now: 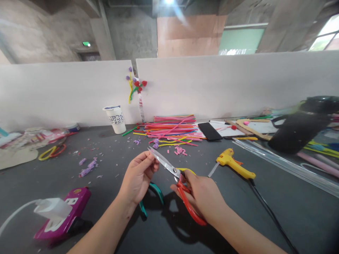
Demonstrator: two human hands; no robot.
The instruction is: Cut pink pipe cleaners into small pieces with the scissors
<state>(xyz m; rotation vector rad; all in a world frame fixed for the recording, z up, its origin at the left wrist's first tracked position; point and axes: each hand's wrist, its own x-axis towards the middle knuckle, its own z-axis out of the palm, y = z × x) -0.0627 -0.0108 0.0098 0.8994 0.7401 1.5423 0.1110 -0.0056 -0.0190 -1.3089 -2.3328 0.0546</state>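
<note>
Grips red-handled scissors (174,170) in the right hand (205,194), at six o'clock from mid-view, with fingers wrapped closely round the handles and blades aimed toward ten o'clock. Pinches the left hand (139,174) nearly closed beside the blade tips, but cannot tell of anything held there. Has pink snippets (180,151) and coloured stems (172,130) at twelve o'clock from the pivot, a yellow glue gun (238,168) at three and teal handles (158,192) at seven.

The scissor blades (165,163) are gleaming as smooth metal, the red handles (188,206) are showing glossy plastic, the pipe cleaners (172,129) are looking fuzzy (almost cloth-like), and the tabletop (111,192) is appearing matt.
</note>
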